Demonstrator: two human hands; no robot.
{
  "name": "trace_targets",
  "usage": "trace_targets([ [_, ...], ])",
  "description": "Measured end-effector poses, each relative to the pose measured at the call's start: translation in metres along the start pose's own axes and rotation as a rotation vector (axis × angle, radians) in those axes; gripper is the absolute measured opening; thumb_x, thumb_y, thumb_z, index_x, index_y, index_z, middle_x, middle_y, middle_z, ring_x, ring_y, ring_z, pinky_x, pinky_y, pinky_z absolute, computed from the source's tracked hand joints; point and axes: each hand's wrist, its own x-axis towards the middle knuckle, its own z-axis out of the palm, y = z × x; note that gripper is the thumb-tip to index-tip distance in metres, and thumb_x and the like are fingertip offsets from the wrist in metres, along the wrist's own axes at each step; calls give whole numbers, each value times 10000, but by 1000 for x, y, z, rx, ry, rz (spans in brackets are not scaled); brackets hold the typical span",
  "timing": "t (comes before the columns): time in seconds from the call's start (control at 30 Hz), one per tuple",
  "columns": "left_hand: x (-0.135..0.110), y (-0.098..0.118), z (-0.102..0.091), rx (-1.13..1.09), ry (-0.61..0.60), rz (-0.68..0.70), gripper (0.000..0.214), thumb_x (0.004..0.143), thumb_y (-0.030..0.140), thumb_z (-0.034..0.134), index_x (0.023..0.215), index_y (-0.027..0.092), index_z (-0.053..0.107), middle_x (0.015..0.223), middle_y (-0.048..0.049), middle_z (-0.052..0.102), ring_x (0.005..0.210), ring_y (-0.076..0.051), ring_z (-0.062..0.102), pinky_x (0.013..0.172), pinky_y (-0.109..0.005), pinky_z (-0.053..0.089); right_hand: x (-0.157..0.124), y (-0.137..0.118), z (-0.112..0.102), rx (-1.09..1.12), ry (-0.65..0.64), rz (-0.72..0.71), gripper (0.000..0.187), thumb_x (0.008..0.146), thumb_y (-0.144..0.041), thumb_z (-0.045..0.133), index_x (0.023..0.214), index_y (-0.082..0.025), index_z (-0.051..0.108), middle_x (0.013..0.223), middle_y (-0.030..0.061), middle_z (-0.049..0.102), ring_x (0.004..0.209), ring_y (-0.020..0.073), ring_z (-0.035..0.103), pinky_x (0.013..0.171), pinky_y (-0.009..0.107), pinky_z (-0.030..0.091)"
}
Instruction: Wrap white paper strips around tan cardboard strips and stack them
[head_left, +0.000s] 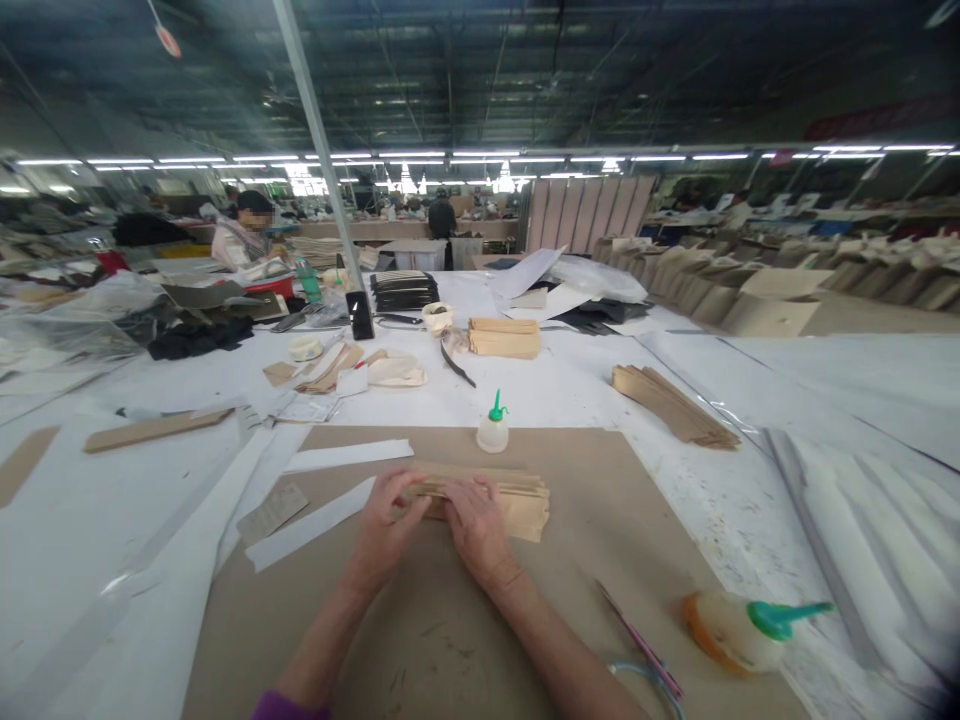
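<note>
A pile of tan strips, paper or leather-like, (529,508) lies fanned in layers on the brown sheet in front of me. My left hand (391,522) is curled round the pile's left end, thumb and fingers closed on the strips. Over the middle of the pile, my right hand (480,525) has its fingers bent and gripping the strips' near edge; its thumb is partly hidden. Just behind the pile stands a small white bottle with a green nozzle (493,432). White strips (311,525) and a grey-beige piece (274,512) lie left of my hands.
A bottle of amber liquid (739,632) lies tilted at the right, near pink-handled scissors (641,640). More tan strip stacks (504,338) sit farther back, with another bundle (671,408) at right. A phone (361,316) leans by the pole. A person (244,235) sits at far left.
</note>
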Motion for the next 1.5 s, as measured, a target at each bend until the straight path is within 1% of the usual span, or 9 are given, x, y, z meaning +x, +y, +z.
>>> trace_targets([
  [0.13,7,7,4,64,-93,91,205,762,386,721,913,255,767,1032,-34,731,1053,-235,626,983,-373,463,4,1,-6,91,-5,86,267,1060,-204,396,1083,-219,662,1027,73,737,990,229,637,1020,434,340],
  [0.27,17,8,10,97,-117,76,195,814,385,692,928,233,736,928,-20,754,889,-207,675,877,-347,522,10,3,-13,202,-4,186,279,1063,-306,428,962,-210,670,942,65,721,922,231,612,953,396,389],
  [0.53,28,10,14,127,-119,158,195,861,377,658,933,196,644,825,-6,708,753,-166,685,704,-275,550,20,2,-28,485,-29,329,289,1053,-402,487,1010,-222,710,925,0,713,903,177,643,846,267,474],
  [0.6,27,12,15,157,-96,223,162,870,350,652,926,198,640,872,-22,703,790,-172,678,722,-288,547,21,0,-31,526,-32,339,297,1053,-400,485,1008,-219,717,921,-2,709,905,175,646,851,263,477],
  [0.8,18,18,21,256,-57,457,108,934,278,601,917,220,690,1132,-70,652,1089,-211,619,987,-368,480,24,-5,-39,551,-25,327,260,1046,-350,495,1058,-243,732,939,-1,706,928,183,642,863,273,461],
  [1.0,15,26,22,624,57,864,146,967,139,560,1069,167,660,1105,-112,662,1009,-221,631,905,-370,516,24,-8,-39,473,-29,263,271,1048,-322,475,1020,-267,740,852,-7,697,891,195,615,922,323,406],
  [1.17,15,33,20,710,28,978,177,931,75,580,1064,150,670,1061,-117,711,997,-258,640,904,-415,491,21,-9,-36,398,-17,226,276,1055,-321,456,1023,-261,723,915,4,718,895,195,624,1017,376,339],
  [1.3,12,34,22,727,5,955,179,926,69,568,1047,140,680,1059,-119,736,1026,-275,650,921,-437,462,19,-10,-34,346,-9,214,292,1052,-306,449,961,-245,720,915,21,725,896,202,621,1033,399,314],
  [1.5,10,28,30,567,98,743,129,892,122,574,877,193,681,1035,-84,727,972,-244,655,922,-425,482,17,-12,-34,322,6,242,241,1020,-272,498,980,-257,735,968,39,740,919,215,635,1050,411,306],
])
